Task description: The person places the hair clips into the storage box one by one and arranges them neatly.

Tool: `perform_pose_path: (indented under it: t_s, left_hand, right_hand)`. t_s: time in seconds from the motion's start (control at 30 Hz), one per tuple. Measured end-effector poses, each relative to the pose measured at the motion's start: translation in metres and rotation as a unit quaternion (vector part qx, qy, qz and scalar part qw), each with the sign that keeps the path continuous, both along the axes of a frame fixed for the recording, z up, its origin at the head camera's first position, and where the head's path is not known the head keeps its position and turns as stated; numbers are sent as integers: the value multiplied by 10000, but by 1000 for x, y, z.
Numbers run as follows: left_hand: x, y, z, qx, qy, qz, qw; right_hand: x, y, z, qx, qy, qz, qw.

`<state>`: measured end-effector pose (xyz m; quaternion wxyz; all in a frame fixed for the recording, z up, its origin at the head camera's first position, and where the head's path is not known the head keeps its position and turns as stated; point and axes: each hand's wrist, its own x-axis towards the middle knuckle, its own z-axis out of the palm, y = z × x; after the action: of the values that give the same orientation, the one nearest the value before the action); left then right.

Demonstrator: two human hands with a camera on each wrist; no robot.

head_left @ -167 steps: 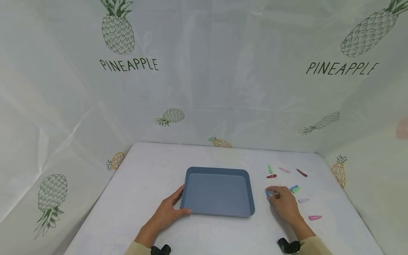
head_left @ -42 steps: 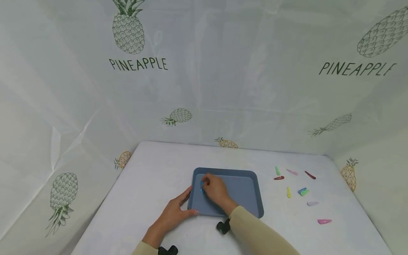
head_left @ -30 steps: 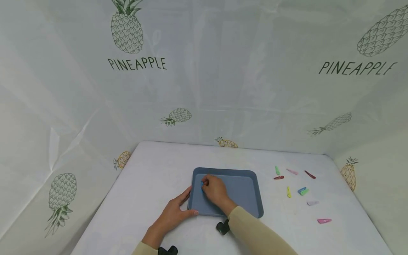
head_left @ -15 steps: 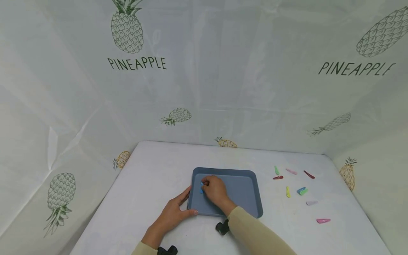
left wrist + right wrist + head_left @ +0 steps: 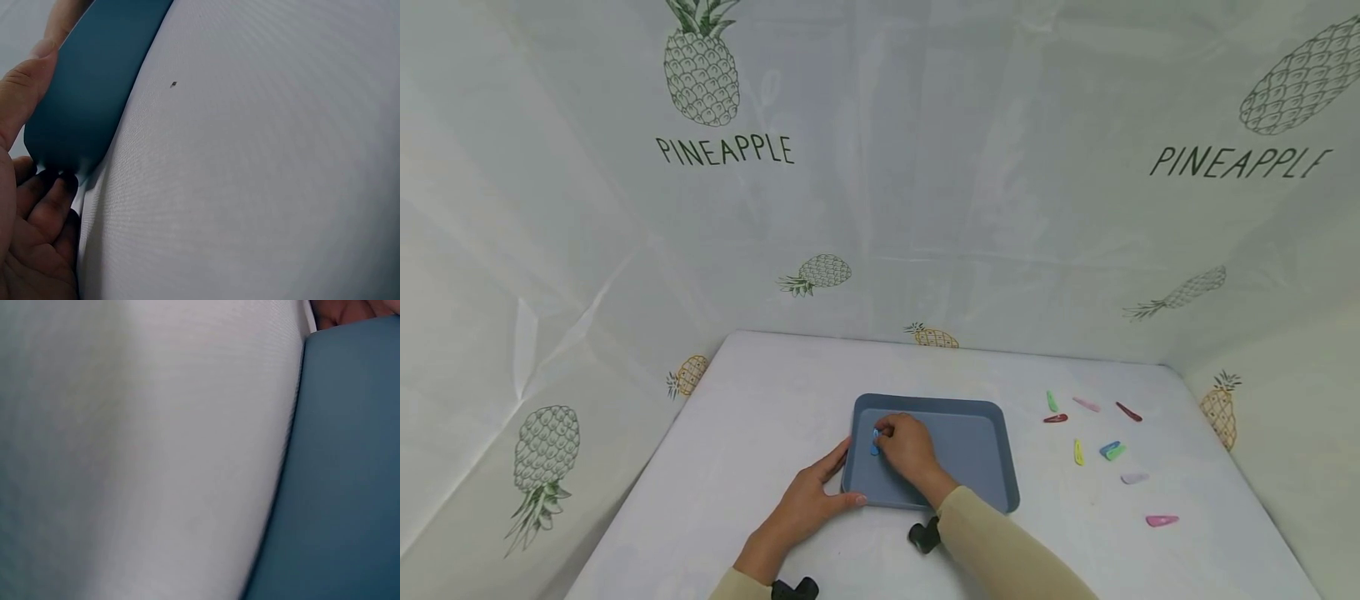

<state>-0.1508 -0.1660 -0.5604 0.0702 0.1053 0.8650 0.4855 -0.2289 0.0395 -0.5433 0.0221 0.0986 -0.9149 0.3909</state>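
A blue-grey tray (image 5: 962, 450) lies on the table. At its near left corner my left hand (image 5: 805, 500) grips it, thumb at the front rim and fingers along the left side. In the left wrist view, the fingertips (image 5: 62, 181) touch the tray's corner (image 5: 87, 112). My right hand (image 5: 910, 450) is over the left part of the tray and pinches a small blue snap hair clip (image 5: 875, 447) between thumb and fingers. Part of that clip is hidden by the fingers. The right wrist view shows the tray's side (image 5: 350, 456) but not the clip.
Several hair clips lie right of the tray, among them a yellow clip (image 5: 1078, 452), a red clip (image 5: 1056, 418), a lilac clip (image 5: 1134, 478) and a pink clip (image 5: 1162, 521). A green clip (image 5: 1116, 452) overlaps another blue clip (image 5: 1108, 447). Pineapple-print sheeting (image 5: 962, 208) surrounds the table.
Since the oldest frame, my right hand has carried the blue hair clip leftward from the loose clips to the tray. Over the last second it shifts only slightly. My left hand keeps its hold.
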Motion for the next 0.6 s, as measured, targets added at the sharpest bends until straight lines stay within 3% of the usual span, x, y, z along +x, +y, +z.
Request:
perform_pose_path:
  t_s: [0.43,0.6]
  left_hand:
    - [1,0,3,9,-36,-3,10000]
    - [1,0,3,87,-21,-20,10000]
  right_hand:
    - [-1,2,1,-356,-243,-139,9990]
    - [0,5,4,-648,-136,-216,9976]
